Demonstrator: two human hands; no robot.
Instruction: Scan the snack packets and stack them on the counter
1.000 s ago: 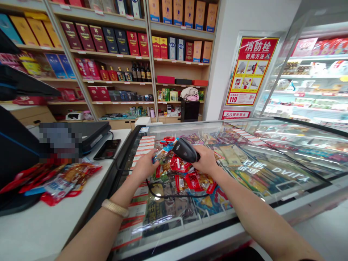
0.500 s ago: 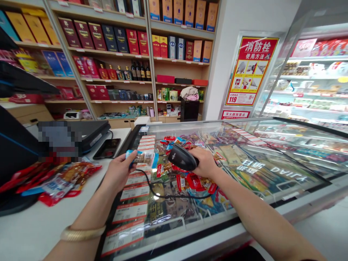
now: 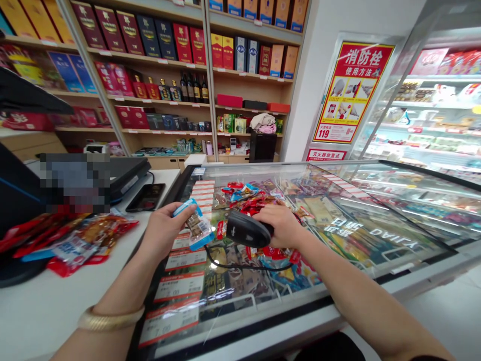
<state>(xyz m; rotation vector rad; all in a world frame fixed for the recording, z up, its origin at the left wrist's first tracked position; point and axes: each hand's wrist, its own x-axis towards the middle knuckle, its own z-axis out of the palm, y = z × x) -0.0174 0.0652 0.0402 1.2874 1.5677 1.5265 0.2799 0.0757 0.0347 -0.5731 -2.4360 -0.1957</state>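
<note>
Between thumb and fingers, my left hand [image 3: 162, 231] pinches a small blue-edged snack packet [image 3: 196, 224] with a clear middle, tilted over the price labels on the glass. My right hand [image 3: 280, 225] is wrapped round a black barcode scanner [image 3: 247, 229], whose head points left at the packet, a short gap apart. A black cable [image 3: 240, 267] loops below the scanner over the glass top. Behind and under the scanner lies a pile of red and blue snack packets [image 3: 250, 196] on the glass, partly hidden by my right hand.
The glass-topped freezer [image 3: 278, 312] spans the middle and right. On the white counter [image 3: 93, 296] at left lie more red snack packets [image 3: 90, 240], a black phone [image 3: 146, 197] and a dark flat device [image 3: 130, 175]. Shelves of boxes and bottles [image 3: 193, 87] stand behind.
The snack packet has turned in my left hand, its free end swinging down and its face showing more. The scanner has shifted slightly left and down with my right hand. The view has tilted slightly.
</note>
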